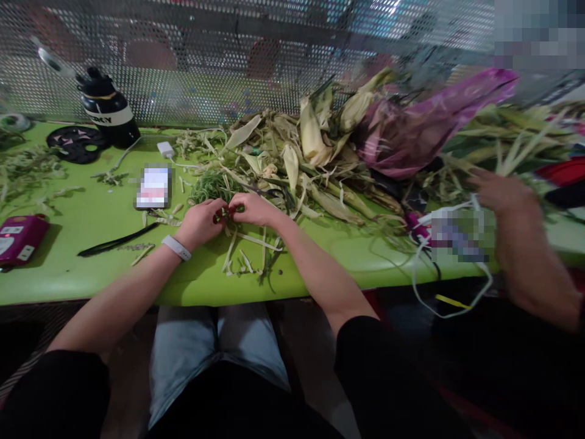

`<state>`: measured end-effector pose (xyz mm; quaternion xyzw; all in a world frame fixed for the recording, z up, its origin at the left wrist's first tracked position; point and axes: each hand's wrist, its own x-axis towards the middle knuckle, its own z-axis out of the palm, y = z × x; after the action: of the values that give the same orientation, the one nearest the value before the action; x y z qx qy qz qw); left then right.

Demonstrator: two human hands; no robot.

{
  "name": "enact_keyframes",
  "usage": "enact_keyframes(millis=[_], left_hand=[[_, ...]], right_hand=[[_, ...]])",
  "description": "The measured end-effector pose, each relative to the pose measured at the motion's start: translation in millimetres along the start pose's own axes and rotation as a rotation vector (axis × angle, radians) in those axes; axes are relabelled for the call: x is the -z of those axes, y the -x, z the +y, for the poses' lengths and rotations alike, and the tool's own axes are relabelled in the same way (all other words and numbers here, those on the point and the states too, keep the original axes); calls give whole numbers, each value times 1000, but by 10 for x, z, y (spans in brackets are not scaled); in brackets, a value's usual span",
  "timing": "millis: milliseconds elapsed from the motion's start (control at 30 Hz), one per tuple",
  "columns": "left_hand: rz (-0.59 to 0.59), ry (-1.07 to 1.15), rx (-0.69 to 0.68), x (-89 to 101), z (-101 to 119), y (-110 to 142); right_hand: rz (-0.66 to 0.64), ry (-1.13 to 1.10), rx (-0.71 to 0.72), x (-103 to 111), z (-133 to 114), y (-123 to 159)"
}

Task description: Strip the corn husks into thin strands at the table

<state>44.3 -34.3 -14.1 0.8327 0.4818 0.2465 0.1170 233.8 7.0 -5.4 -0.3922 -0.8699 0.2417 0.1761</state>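
My left hand [203,222], with a pale band on the wrist, and my right hand [253,208] meet over the green table [192,277]. The fingers of both are pinched together. Small bits of thin green strand show between the fingertips; their exact shape is too small to make out. Just behind my hands lies a tangled heap of thin green strands [212,185]. Pale cut strips [249,261] are scattered on the table in front of them.
Corn husks [292,171] and a purple plastic bag [406,137] fill the back right. A lit phone [154,187], black bottle [109,113], black strap [116,241] and purple socket block [22,239] are leftward. Another person's arm [521,219] reaches in near a white cable [415,274].
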Motion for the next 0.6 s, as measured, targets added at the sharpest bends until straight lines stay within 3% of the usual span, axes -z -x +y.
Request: enact_keyframes(millis=[167,333,500,600], left_hand=[[-7,-17,-17,16,8,-5],[42,117,19,-15,-68,-25],[-47,326,176,-20,-145,-59],[-116,438,192,10,-156,-75]], right_hand=[[16,-15,6,-4,7,-1],[22,-26,25,-1,2,4],[16,-44,42,0,-3,9],[3,-53,49,2,6,7]])
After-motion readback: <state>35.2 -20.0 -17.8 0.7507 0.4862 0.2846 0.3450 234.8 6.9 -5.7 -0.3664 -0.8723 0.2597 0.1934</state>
